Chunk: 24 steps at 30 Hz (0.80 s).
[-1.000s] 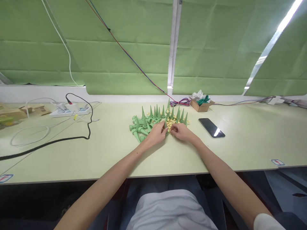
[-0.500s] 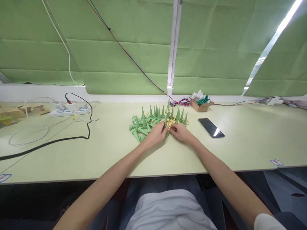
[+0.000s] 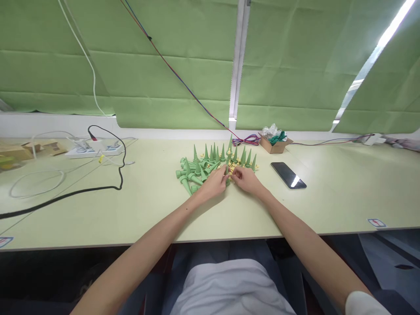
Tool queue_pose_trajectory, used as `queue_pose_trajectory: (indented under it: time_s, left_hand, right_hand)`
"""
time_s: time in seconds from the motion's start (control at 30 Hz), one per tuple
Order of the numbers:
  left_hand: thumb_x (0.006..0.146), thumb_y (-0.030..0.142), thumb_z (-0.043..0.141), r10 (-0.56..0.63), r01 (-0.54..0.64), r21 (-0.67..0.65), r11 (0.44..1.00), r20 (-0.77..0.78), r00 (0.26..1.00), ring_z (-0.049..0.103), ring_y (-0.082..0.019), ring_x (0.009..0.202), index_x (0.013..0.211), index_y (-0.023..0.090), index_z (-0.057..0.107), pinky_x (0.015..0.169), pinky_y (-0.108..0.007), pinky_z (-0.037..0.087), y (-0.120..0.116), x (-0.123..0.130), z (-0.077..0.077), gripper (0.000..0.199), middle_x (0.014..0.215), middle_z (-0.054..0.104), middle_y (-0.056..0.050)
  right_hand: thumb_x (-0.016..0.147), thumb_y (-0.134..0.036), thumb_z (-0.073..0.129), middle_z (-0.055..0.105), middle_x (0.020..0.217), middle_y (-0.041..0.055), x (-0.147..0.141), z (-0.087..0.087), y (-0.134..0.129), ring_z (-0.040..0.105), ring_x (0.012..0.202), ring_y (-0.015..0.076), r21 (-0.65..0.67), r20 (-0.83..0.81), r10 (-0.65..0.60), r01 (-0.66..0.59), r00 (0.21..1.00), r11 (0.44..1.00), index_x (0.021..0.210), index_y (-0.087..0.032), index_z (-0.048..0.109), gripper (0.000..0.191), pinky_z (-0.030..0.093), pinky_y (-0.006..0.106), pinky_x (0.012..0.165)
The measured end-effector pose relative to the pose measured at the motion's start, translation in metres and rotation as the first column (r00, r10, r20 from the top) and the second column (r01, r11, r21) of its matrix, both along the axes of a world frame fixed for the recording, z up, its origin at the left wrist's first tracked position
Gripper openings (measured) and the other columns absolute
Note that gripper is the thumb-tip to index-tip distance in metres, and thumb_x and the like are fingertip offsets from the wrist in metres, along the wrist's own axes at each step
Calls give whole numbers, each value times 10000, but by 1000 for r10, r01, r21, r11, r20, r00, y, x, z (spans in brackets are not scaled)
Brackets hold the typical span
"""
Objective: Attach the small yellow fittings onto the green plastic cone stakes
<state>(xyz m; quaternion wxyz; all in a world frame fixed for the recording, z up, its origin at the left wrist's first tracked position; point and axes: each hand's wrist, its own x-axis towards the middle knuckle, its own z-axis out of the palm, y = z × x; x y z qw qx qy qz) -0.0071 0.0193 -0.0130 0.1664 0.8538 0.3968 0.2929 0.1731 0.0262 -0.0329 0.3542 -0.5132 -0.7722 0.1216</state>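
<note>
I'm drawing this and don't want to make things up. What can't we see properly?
Head view: part of the green cone, covered by the left hand.
Head view: anything the right hand may hold, too small to tell.
Head view: how many yellow pieces, tiny and partly hidden by hands.
Head view: the inside bottom of the brown box, behind its front wall.
Head view: the cardboard, blurred, cut off at left.
</note>
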Motion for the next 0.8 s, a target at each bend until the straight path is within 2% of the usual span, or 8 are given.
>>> queue_pose_trajectory:
  time_s: [0.27,0.5,0.63,0.8]
  left_hand:
    - [957,310,427,64,-50,-95,994,155,986,552,-174,651,963,201,513,658,-300,411,-1,2,4,140,715,591,-9]
    - [920,260,460,124,-83,-173,981,244,962,569,-163,660,901,198,515,654,-291,423,3,1,5,85,723,592,-5]
    - [911,238,448,128,-82,-182,980,260,957,575,-164,674,915,200,509,655,-292,427,5,1,3,72,732,592,-4]
    - [911,237,434,130,-83,-184,980,261,957,569,-166,688,954,204,506,653,-291,425,7,1,0,90,729,578,1]
  right_hand:
    - [841,-293,576,620,647,8,-1,5,-3,544,598,145,3,-210,-39,41,977,999,719,-185,560,163,391,265,610]
    - [827,-401,634,640,675,19,-3,3,-2,582,599,149,-25,-453,56,-75,890,997,772,-186,583,228,444,264,581]
    - [819,-408,642,651,693,26,-4,2,-2,581,594,148,-26,-475,68,-92,877,995,781,-187,584,231,444,257,549]
    - [832,-388,614,663,703,35,-5,3,-4,595,612,155,-25,-434,73,-93,898,995,787,-186,588,209,452,260,551]
